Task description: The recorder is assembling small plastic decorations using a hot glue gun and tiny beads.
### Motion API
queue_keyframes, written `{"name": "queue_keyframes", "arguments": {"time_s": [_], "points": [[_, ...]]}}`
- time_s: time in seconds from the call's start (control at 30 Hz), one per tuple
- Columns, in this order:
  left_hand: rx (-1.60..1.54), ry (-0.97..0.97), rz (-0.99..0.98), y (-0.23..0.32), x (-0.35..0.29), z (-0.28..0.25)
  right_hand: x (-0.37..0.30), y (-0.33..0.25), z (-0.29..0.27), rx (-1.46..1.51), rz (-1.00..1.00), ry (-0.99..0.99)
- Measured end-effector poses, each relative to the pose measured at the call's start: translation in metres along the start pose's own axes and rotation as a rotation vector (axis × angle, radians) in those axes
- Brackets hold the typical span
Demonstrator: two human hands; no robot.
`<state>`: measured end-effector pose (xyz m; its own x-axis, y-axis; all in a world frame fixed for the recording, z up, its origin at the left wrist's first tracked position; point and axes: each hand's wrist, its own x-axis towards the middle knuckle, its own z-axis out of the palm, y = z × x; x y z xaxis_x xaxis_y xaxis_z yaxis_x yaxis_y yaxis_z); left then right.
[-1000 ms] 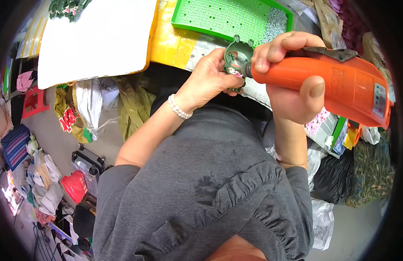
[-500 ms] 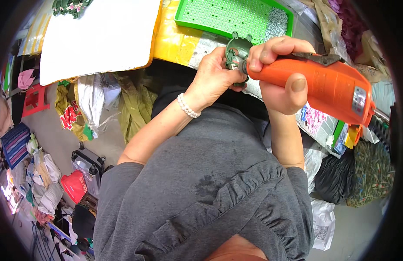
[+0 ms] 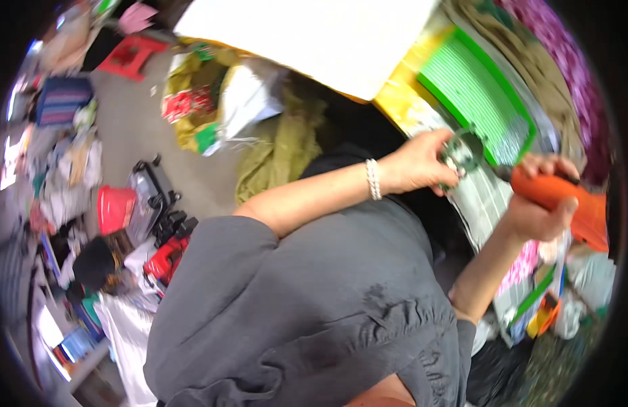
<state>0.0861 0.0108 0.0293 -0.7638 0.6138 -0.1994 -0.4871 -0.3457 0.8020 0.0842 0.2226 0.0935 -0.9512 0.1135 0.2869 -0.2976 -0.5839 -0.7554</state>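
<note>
My left hand (image 3: 419,163), with a white beaded bracelet at its wrist, is closed on a dark green plastic part (image 3: 468,148) that has a round opening. My right hand (image 3: 534,216) grips an orange electric screwdriver (image 3: 589,216). Its dark tip end points left at the green part, with a gap between them. Just beyond both hands lies a bright green tray (image 3: 466,81) with a pile of small silvery screws (image 3: 512,141) in its near right end. Motion blurs the picture, so the part's details are hard to make out.
A large white board (image 3: 307,41) covers the far left of the work surface, beside a yellow taped patch (image 3: 399,81). Olive sacks (image 3: 280,152) hang or lie below it. On the floor at left are a red stool (image 3: 134,57) and a grey suitcase (image 3: 151,193).
The view has swung, so the surroundings appear turned. The screwdriver, in my right hand, has drawn away to the right from the green part, which my left hand still holds.
</note>
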Motion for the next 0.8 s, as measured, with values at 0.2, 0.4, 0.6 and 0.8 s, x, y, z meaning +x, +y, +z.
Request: {"name": "queue_keyframes", "arguments": {"time_s": [0.2, 0.4, 0.6, 0.8], "points": [[0.169, 0.302, 0.398, 0.036, -0.06, -0.018, 0.013, 0.006, -0.001, -0.188, -0.014, 0.095], [0.453, 0.897, 0.766, 0.1, -0.129, -0.078, 0.014, 0.014, 0.005, -0.206, -0.025, 0.039], [0.386, 1.205, 0.983, 0.131, -0.179, -0.156, 0.003, 0.019, 0.012, -0.197, -0.023, 0.058], [1.046, 1.846, 0.469, 0.103, -0.2, -0.265, -0.007, 0.021, 0.011, -0.227, -0.11, 0.096]]}}
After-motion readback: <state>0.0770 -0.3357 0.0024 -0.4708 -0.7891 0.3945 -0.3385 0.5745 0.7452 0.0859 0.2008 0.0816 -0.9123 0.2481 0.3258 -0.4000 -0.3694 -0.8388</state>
